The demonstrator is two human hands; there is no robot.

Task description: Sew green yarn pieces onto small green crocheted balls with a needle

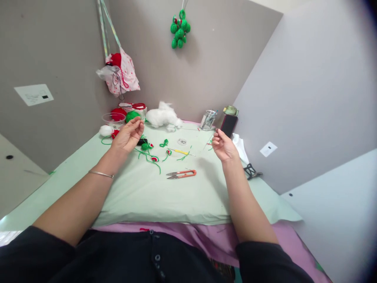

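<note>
My left hand (pixel 129 135) is raised at the left over the table, its fingertips pinched on the end of a thin thread (pixel 176 128). The thread runs across to my right hand (pixel 224 145), whose fingers are curled closed on it near the clear jar. Between and below the hands lie small green and red crocheted pieces (pixel 154 158), a yellow-handled crochet hook (pixel 181 152), a small clear round case (pixel 182 141) and orange thread snips (pixel 182 174) with their blades apart.
White stuffing (pixel 163 115) sits at the back. Yarn balls (pixel 118 114) and a clear tub stand back left. A jar (pixel 208 120), dark phone (pixel 229 125) and black clip (pixel 250 171) are at the right. A bag (pixel 126 72) and green crocheted cluster (pixel 180 32) hang above.
</note>
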